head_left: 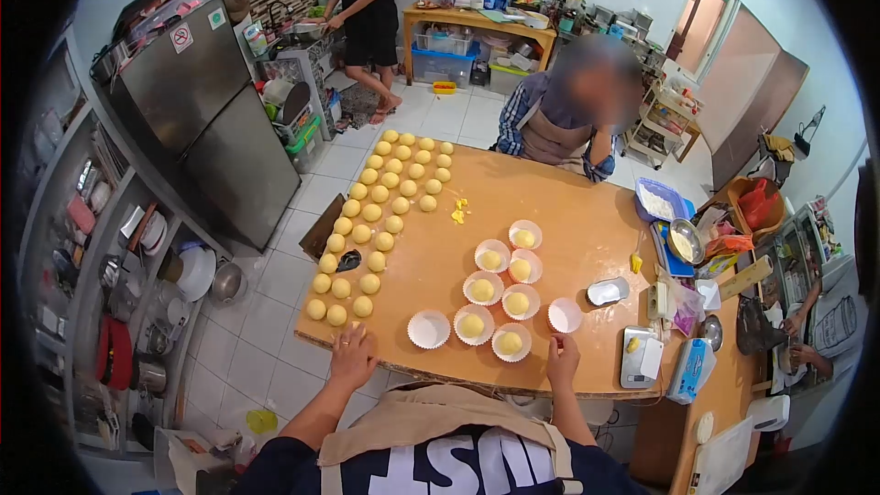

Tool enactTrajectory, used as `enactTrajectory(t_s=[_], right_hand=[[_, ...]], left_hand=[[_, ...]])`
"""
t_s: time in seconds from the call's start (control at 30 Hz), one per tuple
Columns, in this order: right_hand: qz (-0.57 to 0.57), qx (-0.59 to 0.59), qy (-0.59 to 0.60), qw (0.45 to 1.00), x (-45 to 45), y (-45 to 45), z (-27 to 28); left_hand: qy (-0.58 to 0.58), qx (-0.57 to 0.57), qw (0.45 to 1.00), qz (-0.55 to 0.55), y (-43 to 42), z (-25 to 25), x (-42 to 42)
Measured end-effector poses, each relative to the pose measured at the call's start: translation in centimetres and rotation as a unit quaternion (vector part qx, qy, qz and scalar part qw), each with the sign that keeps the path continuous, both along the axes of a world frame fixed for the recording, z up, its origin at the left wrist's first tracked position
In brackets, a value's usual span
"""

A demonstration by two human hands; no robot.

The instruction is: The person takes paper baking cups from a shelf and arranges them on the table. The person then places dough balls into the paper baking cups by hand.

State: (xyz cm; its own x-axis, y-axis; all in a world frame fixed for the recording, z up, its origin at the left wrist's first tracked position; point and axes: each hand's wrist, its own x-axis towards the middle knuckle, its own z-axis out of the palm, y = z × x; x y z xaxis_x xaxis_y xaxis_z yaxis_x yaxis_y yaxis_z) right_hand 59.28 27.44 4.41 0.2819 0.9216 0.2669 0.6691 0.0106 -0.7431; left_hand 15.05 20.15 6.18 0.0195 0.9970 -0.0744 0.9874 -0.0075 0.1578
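Note:
My left hand [353,358] is at the table's near left edge, fingers stretched toward the closest dough balls [336,315]. Whether a ball lies under its fingertips I cannot make out. Round, pale yellow dough balls stand in long rows up the table's left side. My right hand [562,363] has its fingers together at the near rim of a bare white paper baking cup [565,314]. Another bare paper cup [428,329] stands farther left. Between these two, several fluted paper cups [511,342] each hold one dough ball.
Yellow scraps [459,212] lie mid-table on the wooden table [403,257]. On the right are a metal tin [608,291], a kitchen scale [641,357], a tissue pack [689,370], and a bowl [686,241]. A person [573,110] sits opposite; another person [365,14] stands behind.

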Motion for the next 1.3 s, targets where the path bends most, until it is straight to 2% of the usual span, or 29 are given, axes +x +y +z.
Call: enactTrajectory(t_s=[0.17, 0.5, 0.6, 0.7, 0.8, 0.9, 1.0, 1.1, 1.3], right_hand=[[0.002, 0.013, -0.004, 1.000, 1.6, 0.1, -1.0], [-0.036, 0.020, -0.049, 0.998, 5.7, -0.1, -2.7], [0.001, -0.026, -0.117, 0.993, 6.0, -1.1, -4.1], [0.093, -0.013, -0.148, 0.984, 5.0, -1.5, -4.6], [0.167, 0.007, -0.125, 0.978, 2.9, -0.7, -4.7], [0.171, -0.133, -0.018, 0.976, -0.8, -0.1, 0.4], [0.147, -0.179, 0.015, 0.973, -1.7, 1.3, -1.4], [0.160, -0.123, -0.007, 0.979, -1.1, 2.5, -3.0], [0.159, -0.162, -0.013, 0.974, 0.1, 3.0, -3.0]], left_hand=[[-0.051, 0.010, 0.998, 0.023, 0.7, -2.0, -1.5], [-0.013, 0.001, 0.999, 0.048, 0.9, -0.4, 0.5], [-0.013, 0.028, 0.999, 0.031, 1.2, 0.3, 2.6], [-0.046, 0.009, 0.999, 0.000, 1.8, 0.2, 4.6], [-0.095, -0.044, 0.994, 0.003, 2.6, 0.8, 6.7], [-0.102, -0.039, 0.994, -0.007, 2.8, 0.9, 8.1], [-0.080, -0.023, 0.996, -0.018, 2.9, -0.8, 8.3], [-0.094, -0.017, 0.995, 0.006, 3.0, -0.9, 8.4], [-0.121, 0.036, 0.991, 0.040, 2.1, -1.1, 7.5]])
